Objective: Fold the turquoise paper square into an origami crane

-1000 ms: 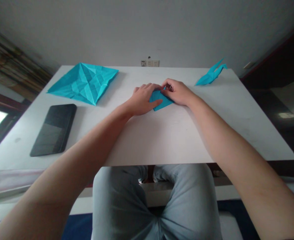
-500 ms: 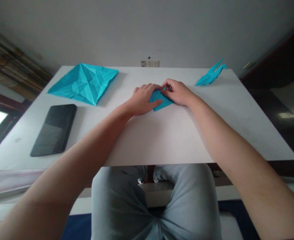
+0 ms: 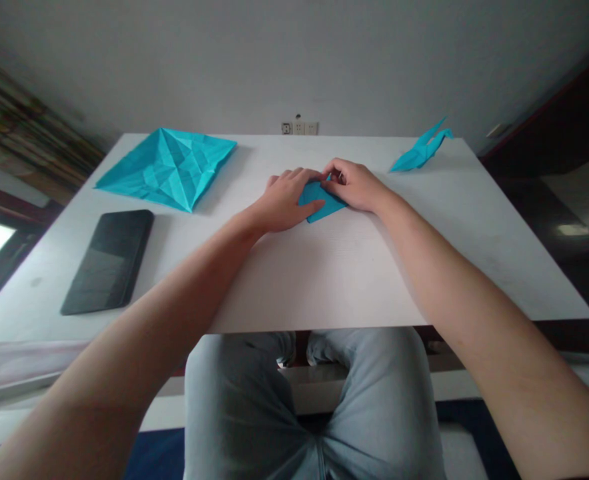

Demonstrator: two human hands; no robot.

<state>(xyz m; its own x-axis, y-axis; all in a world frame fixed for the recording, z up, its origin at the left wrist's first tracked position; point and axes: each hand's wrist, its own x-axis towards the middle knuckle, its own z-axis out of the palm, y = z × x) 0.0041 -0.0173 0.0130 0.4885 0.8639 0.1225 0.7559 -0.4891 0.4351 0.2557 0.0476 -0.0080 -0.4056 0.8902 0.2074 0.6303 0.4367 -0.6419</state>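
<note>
- the folded blue paper (image 3: 332, 204) is located at the middle of the white table (image 3: 314, 287) and is partly covered from both sides.
- it is pressed down by the left hand (image 3: 287, 200), with thumb and fingers held apart.
- its far edge is apparently pinched by the right hand (image 3: 353, 185), fingertips together; the contact is partly hidden.
- a creased blue sheet (image 3: 174, 167) is placed at far left, with a dark phone (image 3: 109, 260) nearer the front.
- a paper crane (image 3: 419, 157) is positioned near the far right corner.
- wall sockets (image 3: 299, 128) are mounted behind.
</note>
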